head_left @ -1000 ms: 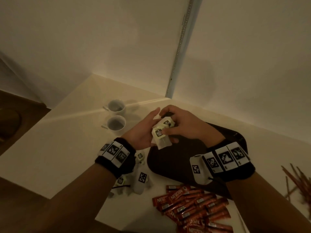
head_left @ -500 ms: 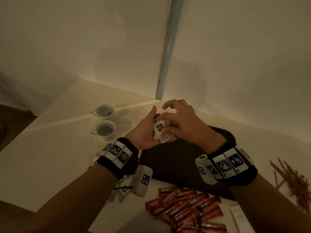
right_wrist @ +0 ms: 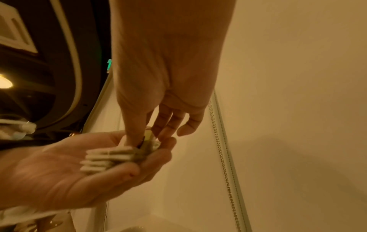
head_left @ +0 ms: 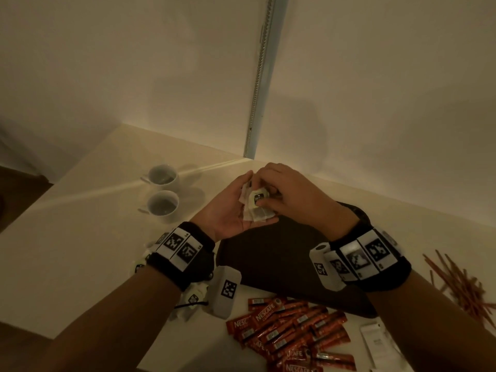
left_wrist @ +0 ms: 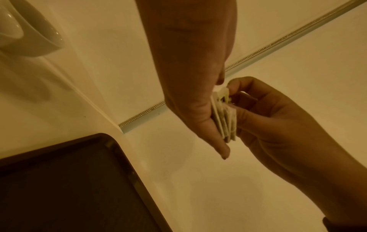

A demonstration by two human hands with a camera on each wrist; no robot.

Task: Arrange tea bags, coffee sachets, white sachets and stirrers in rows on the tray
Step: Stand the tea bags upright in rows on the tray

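Note:
My left hand (head_left: 230,210) lies palm up over the far end of the dark tray (head_left: 268,264) and holds a stack of tea bags (head_left: 257,213). My right hand (head_left: 284,194) pinches the top tea bag's pale tag (head_left: 258,197) with thumb and fingertips. The left wrist view shows the stack (left_wrist: 224,119) edge-on between the left hand (left_wrist: 194,78) and the right hand (left_wrist: 268,117). In the right wrist view the stack (right_wrist: 107,158) rests in the left palm (right_wrist: 59,169). Nothing lies on the tray (left_wrist: 59,180).
Red coffee sachets (head_left: 290,328) lie heaped in front of the tray. More tea bags (head_left: 193,296) sit under my left wrist. A white sachet (head_left: 375,342) lies front right and stirrers (head_left: 461,285) lie at the right. Two white cups (head_left: 162,191) stand at the left by the wall.
Both hands have stayed together over the tray's far end. The right fingers have shifted on top of the stack, and one tag shows where two showed a second ago.

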